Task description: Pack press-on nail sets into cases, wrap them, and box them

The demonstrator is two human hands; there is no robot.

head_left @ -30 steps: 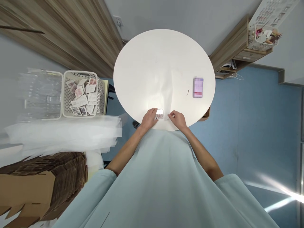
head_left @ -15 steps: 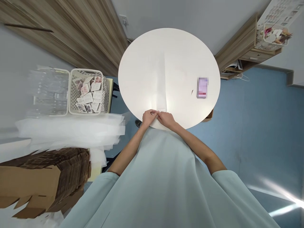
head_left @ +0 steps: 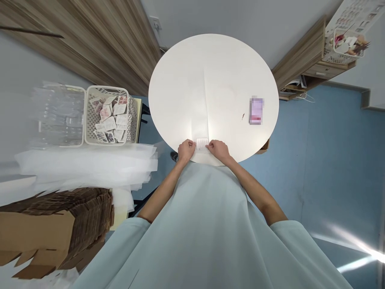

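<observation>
A long, thin, translucent white wrapping sheet [head_left: 198, 100] lies on the round white table [head_left: 240, 72], running away from me. At its near end rests a small, pale flat pack [head_left: 202, 143] with faint rows on it; its exact kind is too washed out to tell. My left hand [head_left: 186, 150] is closed in a pinch at the sheet's left edge, beside the pack. On the other side, my right hand [head_left: 219, 150] pinches the right edge, its fingertips close to the pack's right end.
A pixelated purple item [head_left: 256, 110] lies at the table's right. To the left stand a white basket of printed cards [head_left: 108, 116], clear plastic boxes [head_left: 63, 116], a pile of white sheets [head_left: 90, 166] and stacked flat cardboard boxes [head_left: 54, 228]. A wooden cabinet [head_left: 309, 56] is far right.
My hands have drawn apart, left hand to the left and right hand to the right. The small pale pack between them now shows.
</observation>
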